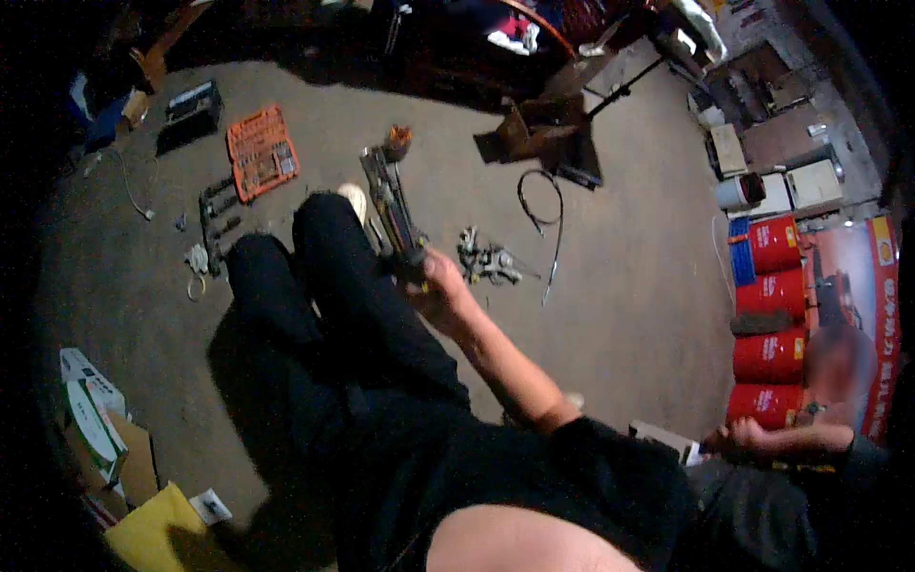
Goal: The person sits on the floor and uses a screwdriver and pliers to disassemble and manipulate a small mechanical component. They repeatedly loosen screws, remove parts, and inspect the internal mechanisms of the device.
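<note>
My right forearm reaches up past my bent, black-trousered knees. My right hand (442, 284) is closed around the near end of a long, narrow dark metal part (398, 205) with parallel bars; its exact kind I cannot make out. The part slants away beside my right knee, its far end close to a small orange-and-dark object (398, 141). A light-coloured shoe (354, 202) shows between knee and part. To the right, on the floor, lies a tangled metal assembly (489, 259). My left hand does not show.
An open orange tool case (263, 153) and a dark bracket-like part (217, 217) lie to the left. A black cable (556, 227) curls on the floor. Open cardboard box (538, 129) stands beyond. Red drums (767, 357) line the right side, near another person's hand (748, 439).
</note>
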Demonstrator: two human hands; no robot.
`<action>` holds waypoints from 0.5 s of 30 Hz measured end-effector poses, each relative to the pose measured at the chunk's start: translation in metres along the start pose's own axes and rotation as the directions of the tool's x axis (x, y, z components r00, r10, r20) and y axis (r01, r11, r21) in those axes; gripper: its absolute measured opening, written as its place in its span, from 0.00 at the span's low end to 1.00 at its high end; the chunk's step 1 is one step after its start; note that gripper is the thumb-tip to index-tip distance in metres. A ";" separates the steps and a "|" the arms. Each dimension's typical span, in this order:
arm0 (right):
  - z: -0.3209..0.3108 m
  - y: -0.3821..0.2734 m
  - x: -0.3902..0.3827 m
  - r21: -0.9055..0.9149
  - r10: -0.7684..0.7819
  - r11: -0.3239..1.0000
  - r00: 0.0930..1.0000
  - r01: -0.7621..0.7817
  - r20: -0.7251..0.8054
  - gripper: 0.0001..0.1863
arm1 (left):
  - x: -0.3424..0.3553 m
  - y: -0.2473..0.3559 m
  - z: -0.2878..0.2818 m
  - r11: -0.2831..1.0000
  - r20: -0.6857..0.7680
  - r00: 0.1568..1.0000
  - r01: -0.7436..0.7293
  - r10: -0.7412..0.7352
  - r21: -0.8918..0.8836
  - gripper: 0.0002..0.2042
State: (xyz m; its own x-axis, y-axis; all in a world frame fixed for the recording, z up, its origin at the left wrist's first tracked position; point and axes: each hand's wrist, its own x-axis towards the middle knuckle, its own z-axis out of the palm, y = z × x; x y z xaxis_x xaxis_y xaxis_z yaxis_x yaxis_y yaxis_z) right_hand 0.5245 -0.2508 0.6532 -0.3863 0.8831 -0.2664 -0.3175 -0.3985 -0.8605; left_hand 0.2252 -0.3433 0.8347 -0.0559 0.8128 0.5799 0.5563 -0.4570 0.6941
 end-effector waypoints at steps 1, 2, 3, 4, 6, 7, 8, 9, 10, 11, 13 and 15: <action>-0.001 0.006 0.004 -0.038 -0.030 0.999 0.999 0.031 0.014 0.35 | -0.001 -0.001 -0.002 1.000 -0.010 1.000 0.000 0.000 0.003 0.13; -0.011 0.026 0.006 -0.042 0.047 0.998 0.998 -0.046 0.031 0.34 | -0.007 -0.001 -0.007 0.999 -0.028 1.000 0.002 -0.001 0.034 0.13; -0.025 0.044 0.008 -0.058 0.057 0.997 0.997 -0.055 0.044 0.34 | -0.008 -0.001 -0.006 0.999 -0.052 0.998 -0.015 0.017 0.045 0.13; -0.045 0.055 0.003 -0.086 0.053 0.995 0.998 -0.051 0.028 0.33 | -0.006 -0.003 0.000 0.999 -0.063 0.997 -0.038 0.039 0.023 0.13; -0.043 0.055 -0.005 -0.020 0.076 0.997 0.997 -0.076 -0.018 0.36 | 0.000 -0.006 0.006 0.999 -0.065 0.997 -0.030 0.031 0.025 0.13; -0.012 0.024 -0.006 0.023 0.101 0.995 0.995 -0.100 -0.021 0.38 | 0.003 -0.005 0.003 0.999 -0.069 0.997 -0.019 0.022 0.044 0.13; 0.003 0.026 -0.023 0.096 0.143 0.986 0.988 -0.137 -0.055 0.41 | 0.000 -0.006 0.003 0.999 -0.062 0.998 -0.006 0.010 0.054 0.13; 0.000 0.031 -0.023 0.081 0.136 0.988 0.988 -0.131 -0.066 0.41 | 0.001 -0.006 0.004 0.998 -0.067 0.998 -0.008 0.012 0.057 0.13; -0.008 0.039 -0.022 0.058 0.124 0.991 0.989 -0.119 -0.085 0.40 | 0.000 -0.008 0.007 0.999 -0.067 0.998 -0.013 0.016 0.044 0.13; -0.014 0.048 -0.022 0.051 0.117 0.992 0.988 -0.112 -0.103 0.40 | 0.001 -0.008 0.007 0.999 -0.066 0.998 -0.019 0.021 0.039 0.13; -0.025 0.059 -0.014 -0.108 0.082 0.989 0.984 -0.099 -0.158 0.35 | 0.005 -0.008 0.009 0.999 -0.066 0.997 -0.023 0.026 0.046 0.13; -0.012 0.046 -0.014 -0.128 0.131 0.981 0.985 -0.145 -0.107 0.29 | 0.015 -0.007 0.009 0.997 -0.026 1.000 0.005 -0.003 0.072 0.13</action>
State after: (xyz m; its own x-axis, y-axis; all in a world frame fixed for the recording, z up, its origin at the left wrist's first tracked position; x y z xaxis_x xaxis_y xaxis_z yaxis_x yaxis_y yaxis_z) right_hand 0.5262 -0.2783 0.6124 -0.3294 0.8445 -0.4223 -0.1451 -0.4872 -0.8611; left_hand 0.2281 -0.3250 0.8349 -0.0793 0.8047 0.5884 0.6140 -0.4256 0.6648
